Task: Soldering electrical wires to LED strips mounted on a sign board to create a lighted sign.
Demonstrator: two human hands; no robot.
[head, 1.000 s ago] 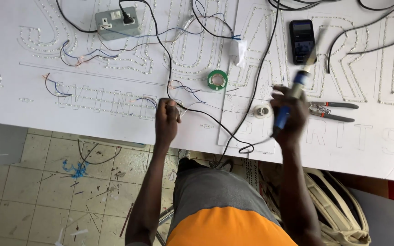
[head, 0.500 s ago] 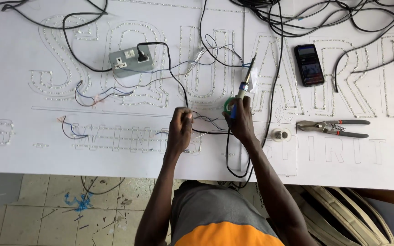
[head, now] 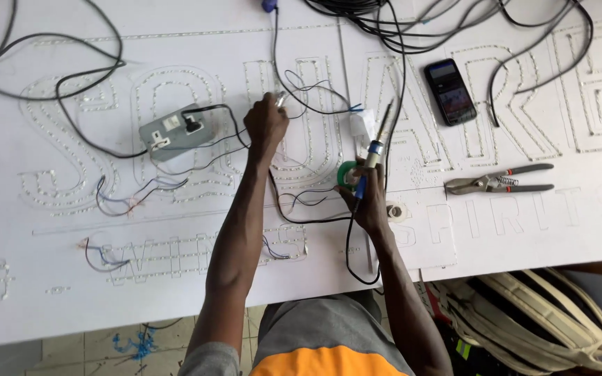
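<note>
Head view: left hand (head: 266,125) stretched forward, grip pinching thin wires (head: 294,87); right hand (head: 367,202) fisted around soldering iron (head: 374,150).

White sign board table (head: 50,299) carried grey socket box (head: 174,131) at 10 o'clock, phone (head: 449,91) at 1, pliers (head: 499,182) at 3, green tape roll (head: 347,174) centre, black cables (head: 419,21) at 12.

left hand (head: 265,125) reached up the board | soldering iron (head: 374,150) stayed raised

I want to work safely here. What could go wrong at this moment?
1. The right hand holds a soldering iron close to loose wires; its tip might burn their coating.
2. The left hand reaches near that tip and could get burned.
3. The iron's cable hangs over the board's edge and may snag.
</note>
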